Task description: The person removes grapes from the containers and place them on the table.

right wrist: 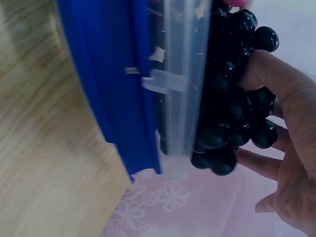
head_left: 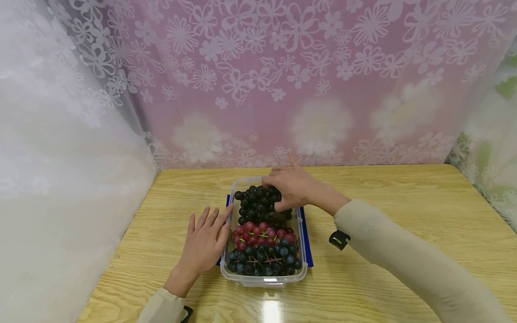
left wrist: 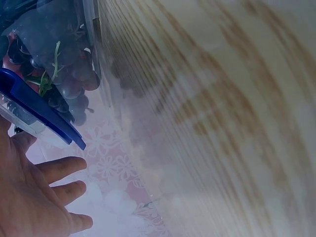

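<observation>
A clear plastic container [head_left: 264, 281] with blue side flaps [right wrist: 106, 69] stands on the table, full of grapes. My right hand [head_left: 295, 184] grips a bunch of black grapes [head_left: 257, 202] at the container's far end; in the right wrist view the thumb and fingers hold its side, and the bunch shows above the rim. In the middle lies a bunch of red grapes [head_left: 258, 234], and dark blue grapes [head_left: 262, 260] fill the near end. My left hand [head_left: 206, 244] is spread with straight fingers, fingertips right at the container's left rim.
The container is on a wood-grain table [head_left: 387, 215]. Behind the table hangs a pink flowered curtain [head_left: 282, 89], and a white curtain [head_left: 68, 179] borders the left side. A dark wrist device [head_left: 339, 240] sits at the right sleeve.
</observation>
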The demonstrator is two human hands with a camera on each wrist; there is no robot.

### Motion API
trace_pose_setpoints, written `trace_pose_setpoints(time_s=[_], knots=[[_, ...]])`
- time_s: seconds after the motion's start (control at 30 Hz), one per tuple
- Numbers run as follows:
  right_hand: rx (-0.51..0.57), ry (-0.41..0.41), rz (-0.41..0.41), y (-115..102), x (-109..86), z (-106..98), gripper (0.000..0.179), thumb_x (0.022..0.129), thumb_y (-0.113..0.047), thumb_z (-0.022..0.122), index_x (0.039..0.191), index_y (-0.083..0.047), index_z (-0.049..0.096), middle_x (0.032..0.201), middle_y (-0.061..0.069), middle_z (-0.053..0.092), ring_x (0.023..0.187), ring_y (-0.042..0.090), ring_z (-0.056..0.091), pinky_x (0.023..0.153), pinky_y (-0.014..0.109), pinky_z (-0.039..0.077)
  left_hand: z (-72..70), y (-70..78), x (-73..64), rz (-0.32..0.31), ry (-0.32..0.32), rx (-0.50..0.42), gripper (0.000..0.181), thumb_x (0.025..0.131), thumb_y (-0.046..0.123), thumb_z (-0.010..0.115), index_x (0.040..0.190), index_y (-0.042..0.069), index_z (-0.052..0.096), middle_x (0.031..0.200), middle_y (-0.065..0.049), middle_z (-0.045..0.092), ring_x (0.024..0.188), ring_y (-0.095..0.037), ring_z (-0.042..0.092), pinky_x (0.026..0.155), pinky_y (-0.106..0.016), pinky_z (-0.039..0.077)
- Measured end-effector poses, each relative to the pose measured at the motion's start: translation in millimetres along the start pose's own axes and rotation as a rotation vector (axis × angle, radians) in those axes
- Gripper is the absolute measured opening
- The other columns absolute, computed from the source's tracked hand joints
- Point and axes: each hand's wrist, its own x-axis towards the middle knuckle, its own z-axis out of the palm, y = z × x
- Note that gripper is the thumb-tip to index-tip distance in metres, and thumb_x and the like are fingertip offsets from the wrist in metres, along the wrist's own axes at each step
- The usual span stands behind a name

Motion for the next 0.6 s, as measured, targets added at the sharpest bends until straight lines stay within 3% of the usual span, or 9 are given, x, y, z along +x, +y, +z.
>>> trace_pose_setpoints(time_s=[0.33, 0.6], knots=[[0.021, -0.01, -0.017, -4.4, -5.3, -30.9, 0.042, 0.077, -0.039, 0.072, 0.113, -0.021, 0.059, 0.114, -0.004, 0.063, 0.111, 0.023, 0.057, 0.104, 0.069, -0.001, -0.6, 1.6, 1.3, 0.0, -0.004, 0.008, 0.047, 0.103, 0.045, 0.03, 0.148, 0.034, 0.037, 0.143, -0.011, 0.045, 0.139, -0.034, 0.027, 0.108, -0.061, 0.006], [0.068, 0.004, 0.021, 1.0, -15.1, -52.7, 0.039, 0.075, -0.036, 0.072, 0.108, -0.021, 0.058, 0.101, -0.006, 0.065, 0.098, 0.019, 0.061, 0.105, 0.067, 0.001, -0.8, 1.7, 0.7, -0.008, -0.01, 0.006, 0.047, 0.103, 0.045, 0.03, 0.148, 0.033, 0.037, 0.143, -0.011, 0.046, 0.139, -0.034, 0.026, 0.108, -0.062, 0.006]])
